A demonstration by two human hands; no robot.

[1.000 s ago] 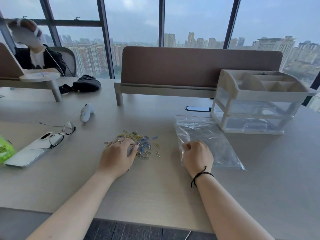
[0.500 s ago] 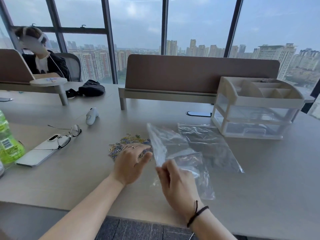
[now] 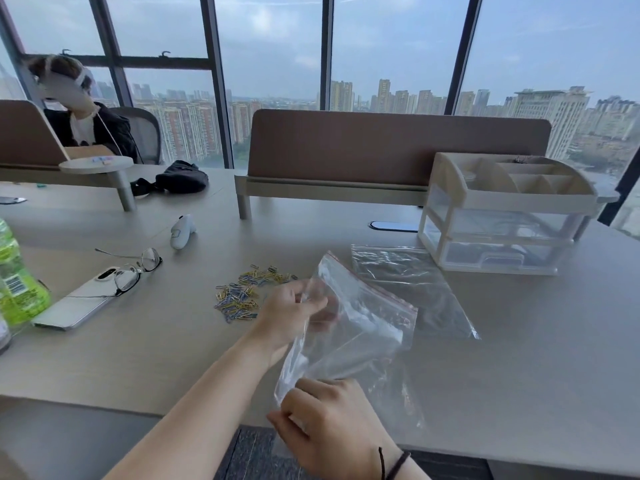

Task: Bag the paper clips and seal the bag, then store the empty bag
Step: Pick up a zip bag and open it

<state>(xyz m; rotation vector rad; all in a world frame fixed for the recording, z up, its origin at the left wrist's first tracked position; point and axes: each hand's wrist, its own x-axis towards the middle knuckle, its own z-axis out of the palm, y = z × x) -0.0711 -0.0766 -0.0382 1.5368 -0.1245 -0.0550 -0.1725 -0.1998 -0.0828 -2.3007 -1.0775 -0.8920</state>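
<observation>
Both hands are on one clear zip bag (image 3: 353, 327), lifted off the desk (image 3: 519, 358). Left hand (image 3: 291, 317) pinches its red-striped mouth edge, right hand (image 3: 332, 424) grips the bottom corner. Paper clips (image 3: 244, 294) sit in a loose pile on the desk just left of the left hand. A second bag (image 3: 412, 289) lies flat behind, near the organizer (image 3: 502, 220).

Pretty bright, all soft daylight pouring in from the windows (image 3: 270, 84) at 12 o'clock, hazy sky so shadows on the desk (image 3: 519, 358) stay faint. Clear bag (image 3: 356, 327) catches some white glare. Wide-angle bends the frame edges, worst at 3 and 9 o'clock. Hands look slightly smeared.
</observation>
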